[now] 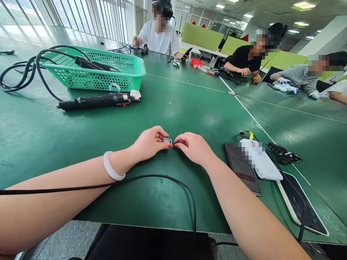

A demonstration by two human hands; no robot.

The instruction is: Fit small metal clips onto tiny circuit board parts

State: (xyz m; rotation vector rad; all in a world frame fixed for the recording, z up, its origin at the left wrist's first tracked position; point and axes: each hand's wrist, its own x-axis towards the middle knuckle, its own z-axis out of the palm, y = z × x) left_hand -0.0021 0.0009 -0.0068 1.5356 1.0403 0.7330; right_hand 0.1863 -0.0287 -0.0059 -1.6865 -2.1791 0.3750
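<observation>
We look across a large green table (184, 104) that fills most of our view. On its far side we see a person in white (159, 38), one in black (241, 57) and one in grey (305, 74). The green basket (100, 82) stands to our left, holding a black corded item (93, 65), and a thick black cord (40, 68) loops over its left end. Just in front of it we see a black power tool (97, 101) lying on its side.

At the middle, our left hand (148, 142) and our right hand (196, 148) face each other, fingertips close. To our right lie a white-edged tablet (306, 206), a dark phone (240, 171) and a white device (261, 160) overlapping the phone, with a black hair clip (283, 153) just beyond. We wear a white bangle (110, 168) on the left wrist.

Smallest is the metallic part (167, 140), above the table between our left thumb and fingers. That grip is clamped on it; the right grip's thumb and finger curl beside it, and we cannot tell whether they meet or touch it.
</observation>
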